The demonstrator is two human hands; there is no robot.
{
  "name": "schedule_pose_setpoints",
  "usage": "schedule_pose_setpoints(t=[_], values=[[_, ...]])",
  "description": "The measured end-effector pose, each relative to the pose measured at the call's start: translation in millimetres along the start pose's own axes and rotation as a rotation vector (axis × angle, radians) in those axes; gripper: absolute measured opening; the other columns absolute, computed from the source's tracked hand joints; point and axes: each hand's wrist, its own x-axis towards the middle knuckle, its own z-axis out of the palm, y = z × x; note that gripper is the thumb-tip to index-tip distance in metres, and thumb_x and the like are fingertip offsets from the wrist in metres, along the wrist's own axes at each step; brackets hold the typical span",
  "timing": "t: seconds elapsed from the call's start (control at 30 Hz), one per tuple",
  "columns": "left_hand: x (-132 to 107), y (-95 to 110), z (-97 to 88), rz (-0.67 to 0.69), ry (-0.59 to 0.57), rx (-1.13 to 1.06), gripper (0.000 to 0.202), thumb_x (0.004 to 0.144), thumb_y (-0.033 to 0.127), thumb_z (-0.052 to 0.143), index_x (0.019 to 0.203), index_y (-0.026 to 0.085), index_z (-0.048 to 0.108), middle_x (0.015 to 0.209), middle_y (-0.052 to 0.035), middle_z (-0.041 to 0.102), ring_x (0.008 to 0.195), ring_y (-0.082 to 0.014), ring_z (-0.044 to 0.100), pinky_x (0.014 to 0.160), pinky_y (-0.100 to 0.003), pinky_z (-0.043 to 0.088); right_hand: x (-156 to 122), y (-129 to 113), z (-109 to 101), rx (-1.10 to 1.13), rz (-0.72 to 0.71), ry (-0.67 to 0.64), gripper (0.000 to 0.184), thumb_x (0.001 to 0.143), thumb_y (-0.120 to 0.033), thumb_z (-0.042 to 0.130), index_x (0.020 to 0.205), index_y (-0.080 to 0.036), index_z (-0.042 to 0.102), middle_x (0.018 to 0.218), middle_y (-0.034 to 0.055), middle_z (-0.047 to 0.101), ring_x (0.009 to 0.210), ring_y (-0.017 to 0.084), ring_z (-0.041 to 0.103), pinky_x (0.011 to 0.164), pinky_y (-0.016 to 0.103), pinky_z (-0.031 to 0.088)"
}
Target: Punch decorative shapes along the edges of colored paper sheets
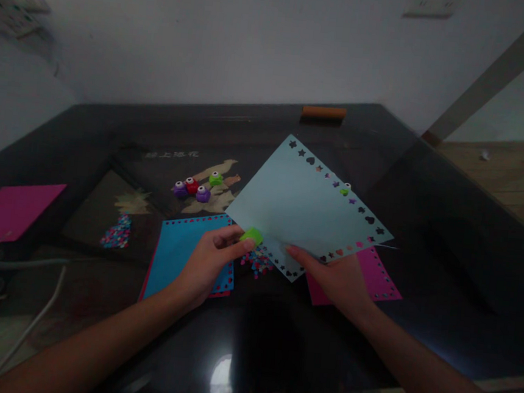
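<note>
A light blue sheet of paper [299,193] is held raised and turned cornerwise, with star, heart and flower-like holes along two of its edges. My right hand [340,280] grips its lower right edge, thumb on top. My left hand [208,259] is closed on a bright green craft punch [251,237], which sits at the sheet's lower left edge, where more holes show. Whether the paper lies inside the punch's slot, I cannot tell. Under that edge lies a small heap of coloured paper confetti [258,262].
A punched blue sheet [179,250] lies left, over pinkish paper. Pink sheets rest at right [379,274] and far left [13,211]. Several punches with eyes [191,185] stand behind; another green punch [345,190] peeks past the sheet. More confetti [117,233] and an orange-brown roll [323,112] are on the table.
</note>
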Motion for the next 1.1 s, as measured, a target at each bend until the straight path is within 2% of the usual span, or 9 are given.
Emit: schedule_pose_setpoints(t=[0.2,0.5,0.8,1.1], values=[[-2,0,-0.1,0.004,0.009,0.028,0.020,0.068,0.032,0.077,0.079,0.016,0.072,0.079,-0.0022,0.069,0.074,-0.0155,0.058,0.071,-0.027,0.041,-1,-1,0,0.003,0.004,0.002,0.049,0.072,-0.039,0.069,0.119,-0.030,0.059,0.119,0.0055,0.065,0.124,0.033,0.049,0.102,0.057,0.042],[0,-2,-2.4,0.019,0.012,0.052,0.021,0.068,0.034,0.078,0.077,0.016,0.072,0.075,-0.0008,0.068,0.072,-0.0152,0.057,0.069,-0.026,0.040,-2,0,0,-0.010,0.013,0.003,0.047,0.072,-0.041,0.068,0.117,-0.029,0.060,0.119,0.0057,0.065,0.124,0.034,0.049,0.104,0.058,0.038],[-1,-8,-4.9,0.037,-0.027,0.030,0.019,0.072,0.033,0.076,0.085,0.019,0.073,0.083,-0.0002,0.070,0.079,-0.0139,0.059,0.075,-0.025,0.042,-2,3,-1,-0.021,-0.026,-0.005,0.042,0.072,-0.040,0.068,0.113,-0.030,0.063,0.116,0.0054,0.066,0.122,0.033,0.051,0.102,0.056,0.041],[-1,-11,-5.5,0.062,-0.056,0.004,0.018,0.073,0.032,0.075,0.087,0.020,0.073,0.083,0.0001,0.070,0.081,-0.0141,0.060,0.078,-0.025,0.044,-1,2,-1,-0.018,-0.027,0.006,0.037,0.072,-0.038,0.069,0.108,-0.030,0.065,0.110,0.0055,0.069,0.120,0.033,0.053,0.101,0.056,0.042]])
